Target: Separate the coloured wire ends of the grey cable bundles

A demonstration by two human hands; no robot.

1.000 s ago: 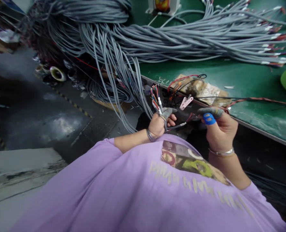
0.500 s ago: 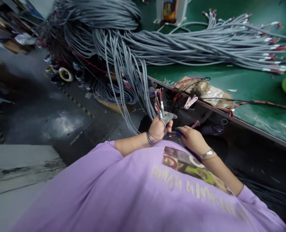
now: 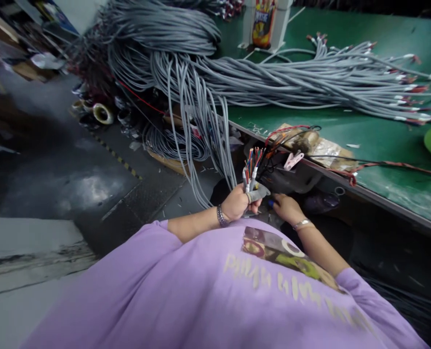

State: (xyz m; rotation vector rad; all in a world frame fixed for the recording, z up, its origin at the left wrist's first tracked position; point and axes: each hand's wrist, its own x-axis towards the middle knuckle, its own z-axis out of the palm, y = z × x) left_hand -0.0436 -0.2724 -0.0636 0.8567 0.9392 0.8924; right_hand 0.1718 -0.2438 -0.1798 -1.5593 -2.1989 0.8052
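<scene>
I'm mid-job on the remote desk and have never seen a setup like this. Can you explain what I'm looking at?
There is no machine here: a person works with bare hands, seen by one head-worn camera looking forward and down. The left hand grips several cable ends, their coloured wires pointing up. The right hand is close beside it; whether it holds anything is unclear. Beyond, grey cables lie along a green table, some hanging over its edge. A pink clip sits near that edge.

Head-worn view, facing forward, down across bench (image 3: pixel 378 135).
</scene>
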